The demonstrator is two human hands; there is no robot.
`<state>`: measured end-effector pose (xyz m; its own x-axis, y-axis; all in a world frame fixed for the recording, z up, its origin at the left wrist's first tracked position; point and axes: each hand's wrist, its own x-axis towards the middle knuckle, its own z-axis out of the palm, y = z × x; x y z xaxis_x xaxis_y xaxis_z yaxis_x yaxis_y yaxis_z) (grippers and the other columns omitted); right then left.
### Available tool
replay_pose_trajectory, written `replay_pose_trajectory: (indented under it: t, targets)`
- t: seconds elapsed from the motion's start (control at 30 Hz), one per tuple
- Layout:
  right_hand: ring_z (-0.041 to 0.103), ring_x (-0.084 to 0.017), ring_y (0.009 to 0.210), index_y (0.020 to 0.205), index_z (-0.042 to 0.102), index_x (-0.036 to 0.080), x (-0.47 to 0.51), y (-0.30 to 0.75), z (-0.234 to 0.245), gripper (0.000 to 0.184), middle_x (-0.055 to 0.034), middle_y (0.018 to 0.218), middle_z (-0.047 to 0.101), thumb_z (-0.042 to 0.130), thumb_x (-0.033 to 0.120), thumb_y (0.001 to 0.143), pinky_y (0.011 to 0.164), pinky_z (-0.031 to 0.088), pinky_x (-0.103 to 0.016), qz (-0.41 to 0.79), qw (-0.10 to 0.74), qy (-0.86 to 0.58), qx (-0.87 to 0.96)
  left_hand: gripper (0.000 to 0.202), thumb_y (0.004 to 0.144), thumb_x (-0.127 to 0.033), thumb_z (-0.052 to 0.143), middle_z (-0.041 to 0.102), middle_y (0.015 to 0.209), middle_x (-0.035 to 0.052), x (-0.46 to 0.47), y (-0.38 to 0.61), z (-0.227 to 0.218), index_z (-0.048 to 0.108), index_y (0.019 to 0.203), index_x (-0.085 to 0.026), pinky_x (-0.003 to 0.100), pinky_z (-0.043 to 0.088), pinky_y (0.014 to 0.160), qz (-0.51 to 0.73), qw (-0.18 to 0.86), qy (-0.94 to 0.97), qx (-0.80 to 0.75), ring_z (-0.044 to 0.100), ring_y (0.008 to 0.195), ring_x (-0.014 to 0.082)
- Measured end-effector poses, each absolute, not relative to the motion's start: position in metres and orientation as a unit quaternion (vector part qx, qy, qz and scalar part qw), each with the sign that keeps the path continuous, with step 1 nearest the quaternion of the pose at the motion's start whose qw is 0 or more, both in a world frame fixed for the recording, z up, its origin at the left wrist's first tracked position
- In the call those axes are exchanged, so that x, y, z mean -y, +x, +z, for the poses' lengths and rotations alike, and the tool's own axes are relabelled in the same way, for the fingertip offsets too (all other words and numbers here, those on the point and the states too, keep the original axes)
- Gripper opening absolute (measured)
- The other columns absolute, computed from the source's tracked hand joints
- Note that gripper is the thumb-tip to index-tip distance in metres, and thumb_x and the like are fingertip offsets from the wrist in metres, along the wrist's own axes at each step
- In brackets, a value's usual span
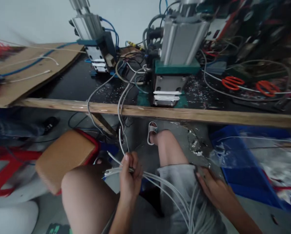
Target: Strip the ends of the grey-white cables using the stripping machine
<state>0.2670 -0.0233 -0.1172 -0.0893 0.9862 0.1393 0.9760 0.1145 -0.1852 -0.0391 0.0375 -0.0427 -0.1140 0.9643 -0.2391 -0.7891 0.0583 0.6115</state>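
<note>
My left hand (131,175) is closed around several thin white cables (168,183) above my lap. Their cut ends (108,173) stick out to the left of the fist, and one or two strands point up toward the table. From the fist the cables run right and down into a loose bundle (205,217) lying over my thigh. My right hand (212,188), somewhat blurred, is beside the hem of the grey shorts (177,178), close to that bundle. Its fingers look loosely apart, with no cable plainly in them.
A black table with a wooden edge (179,113) crosses ahead, carrying two pneumatic presses (182,42) and orange-handled scissors (233,83). Cardboard (35,70) lies at left. Below are a stool with a tan seat (64,159) and a blue bin (245,188) holding plastic bags.
</note>
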Motion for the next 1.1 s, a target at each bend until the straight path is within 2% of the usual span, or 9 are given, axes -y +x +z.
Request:
replay_pose_trajectory:
  t: [0.07, 0.2, 0.33, 0.4, 0.47, 0.53, 0.87, 1.0, 1.1]
  targets:
    - [0.073, -0.034, 0.093, 0.117, 0.064, 0.015, 0.006, 0.243, -0.091, 0.044, -0.0170, 0.112, 0.071, 0.032, 0.042, 0.104, 0.073, 0.063, -0.047, 0.028, 0.152, -0.651, 0.743, 0.061, 0.085, -0.047, 0.073, 0.029, 0.056, -0.0069, -0.036, -0.042, -0.042, 0.029, 0.056, -0.016, 0.019, 0.018, 0.036, 0.668, 0.664, 0.140, -0.306, 0.010, 0.039, 0.0035]
    - [0.070, -0.021, 0.104, 0.112, 0.067, 0.019, -0.021, 0.174, -0.048, 0.033, -0.0104, 0.111, 0.072, 0.039, 0.036, 0.106, 0.093, 0.056, -0.033, 0.341, 0.263, -0.486, 0.761, 0.075, 0.079, -0.047, 0.075, 0.021, 0.053, -0.0054, -0.032, -0.048, -0.043, 0.014, 0.048, -0.016, 0.021, 0.019, 0.036, 0.658, 0.684, 0.157, -0.272, 0.012, 0.038, 0.0038]
    - [0.066, -0.012, 0.061, 0.085, 0.065, 0.018, -0.028, 0.126, -0.044, 0.029, 0.0004, 0.073, 0.069, 0.051, 0.035, 0.103, 0.061, 0.052, -0.019, 0.548, 0.234, -0.390, 0.702, 0.073, 0.080, -0.046, 0.073, 0.021, 0.052, -0.0053, -0.031, -0.049, -0.045, 0.014, 0.046, -0.017, 0.020, 0.020, 0.035, 0.665, 0.670, 0.186, -0.272, 0.015, 0.038, 0.0041]
    - [0.056, -0.009, 0.045, 0.082, 0.061, 0.017, -0.026, 0.117, -0.049, 0.026, 0.0051, 0.059, 0.061, 0.051, 0.031, 0.102, 0.048, 0.042, -0.017, 0.544, 0.251, -0.412, 0.687, 0.056, 0.083, -0.046, 0.072, 0.037, 0.059, -0.0037, -0.032, -0.047, -0.047, 0.038, 0.049, -0.016, 0.018, 0.034, 0.042, 0.665, 0.651, 0.209, -0.301, 0.031, 0.042, 0.0047]
    - [0.054, -0.008, 0.045, 0.080, 0.057, 0.018, -0.022, 0.116, -0.052, 0.026, 0.0058, 0.056, 0.057, 0.052, 0.031, 0.102, 0.049, 0.039, -0.017, 0.518, 0.283, -0.446, 0.673, 0.022, 0.085, -0.041, 0.074, 0.058, 0.081, -0.0003, -0.031, -0.043, -0.050, 0.066, 0.083, -0.020, 0.021, 0.049, 0.063, 0.652, 0.624, 0.247, -0.352, 0.055, 0.063, 0.0087]
    - [0.055, -0.009, 0.050, 0.078, 0.056, 0.018, -0.019, 0.116, -0.053, 0.028, 0.0050, 0.058, 0.057, 0.052, 0.032, 0.102, 0.052, 0.039, -0.018, 0.488, 0.312, -0.471, 0.666, 0.026, 0.086, -0.031, 0.076, 0.065, 0.100, 0.0023, -0.028, -0.039, -0.052, 0.069, 0.110, -0.024, 0.025, 0.050, 0.080, 0.619, 0.604, 0.302, -0.401, 0.063, 0.086, 0.0143]
    - [0.061, -0.012, 0.062, 0.091, 0.065, 0.018, -0.029, 0.137, -0.037, 0.023, 0.0001, 0.069, 0.062, 0.052, 0.034, 0.103, 0.061, 0.048, -0.022, 0.388, 0.419, -0.545, 0.614, 0.026, 0.096, -0.035, 0.061, 0.071, 0.089, 0.0096, -0.024, -0.038, -0.051, 0.076, 0.087, -0.016, 0.032, 0.048, 0.083, 0.539, 0.629, 0.386, -0.406, 0.064, 0.085, 0.0217]
    - [0.032, -0.007, 0.042, 0.102, 0.067, 0.021, -0.042, 0.162, 0.006, 0.021, 0.0062, 0.060, 0.035, 0.056, 0.038, 0.102, 0.037, 0.027, -0.017, 0.486, 0.499, -0.493, 0.521, 0.030, 0.097, -0.042, 0.056, 0.038, 0.049, -0.0067, -0.026, -0.038, -0.050, 0.063, 0.079, -0.019, 0.025, 0.044, 0.050, 0.594, 0.678, 0.267, -0.341, 0.038, 0.039, 0.0102]
    - [0.028, -0.008, 0.046, 0.109, 0.068, 0.027, -0.046, 0.165, 0.038, 0.023, 0.0050, 0.064, 0.032, 0.059, 0.046, 0.100, 0.039, 0.023, -0.018, 0.505, 0.536, -0.422, 0.528, 0.034, 0.093, -0.044, 0.062, 0.019, 0.049, -0.0107, -0.027, -0.041, -0.042, 0.054, 0.071, -0.020, 0.018, 0.025, 0.038, 0.636, 0.675, 0.212, -0.307, 0.012, 0.037, 0.0054]
